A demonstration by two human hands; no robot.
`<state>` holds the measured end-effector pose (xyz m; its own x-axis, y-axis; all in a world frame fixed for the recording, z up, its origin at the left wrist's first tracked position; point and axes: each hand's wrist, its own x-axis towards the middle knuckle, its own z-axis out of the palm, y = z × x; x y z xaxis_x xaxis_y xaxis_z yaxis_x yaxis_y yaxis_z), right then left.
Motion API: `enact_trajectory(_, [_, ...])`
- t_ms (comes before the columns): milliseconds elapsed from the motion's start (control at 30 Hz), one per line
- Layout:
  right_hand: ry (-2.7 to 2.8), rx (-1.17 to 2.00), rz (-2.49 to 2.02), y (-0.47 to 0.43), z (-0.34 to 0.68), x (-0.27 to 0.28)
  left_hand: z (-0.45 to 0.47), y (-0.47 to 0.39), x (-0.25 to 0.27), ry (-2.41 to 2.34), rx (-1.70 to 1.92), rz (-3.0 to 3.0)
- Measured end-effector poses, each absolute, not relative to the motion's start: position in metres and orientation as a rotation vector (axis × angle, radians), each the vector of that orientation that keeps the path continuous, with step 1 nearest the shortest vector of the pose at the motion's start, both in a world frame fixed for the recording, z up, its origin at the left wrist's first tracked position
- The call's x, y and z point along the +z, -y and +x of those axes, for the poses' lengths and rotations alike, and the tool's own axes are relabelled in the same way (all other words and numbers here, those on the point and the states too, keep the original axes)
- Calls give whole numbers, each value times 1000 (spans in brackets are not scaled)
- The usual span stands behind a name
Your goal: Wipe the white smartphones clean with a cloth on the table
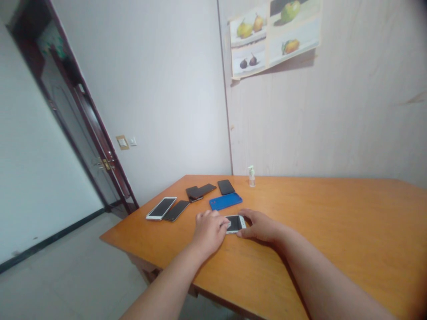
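Note:
A white-framed smartphone (236,223) with a dark screen lies flat on the wooden table (327,231). My right hand (260,226) grips its right end, thumb at the near edge and fingers at the far edge. Over the left part of the phone is my left hand (211,229), its fingers curled and pinched together. A small pale bit shows at those fingertips against the screen, too small to name. Just beyond the phone lies a blue phone case (226,202).
Several more phones lie at the back left: a white one (162,209), a dark one (177,210), overlapping dark ones (204,191) and a black one (226,187). A small pump bottle (251,177) stands near the wall. The table's left edge borders the floor.

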<state>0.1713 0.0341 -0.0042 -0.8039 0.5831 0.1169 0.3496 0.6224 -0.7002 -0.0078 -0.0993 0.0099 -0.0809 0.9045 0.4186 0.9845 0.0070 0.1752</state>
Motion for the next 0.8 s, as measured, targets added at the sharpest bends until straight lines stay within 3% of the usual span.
enact_trajectory(233, [2510, 1010, -742, -33, 173, 2, -59, 120, 13, 2234, -602, -1835])
enact_trajectory(600, [2528, 955, -738, -31, 170, -1, 25, 84, 6, 2093, -651, -2038])
enact_trajectory(800, [2524, 963, -748, -33, 171, -2, -3, 101, 16, 2164, -520, -1921])
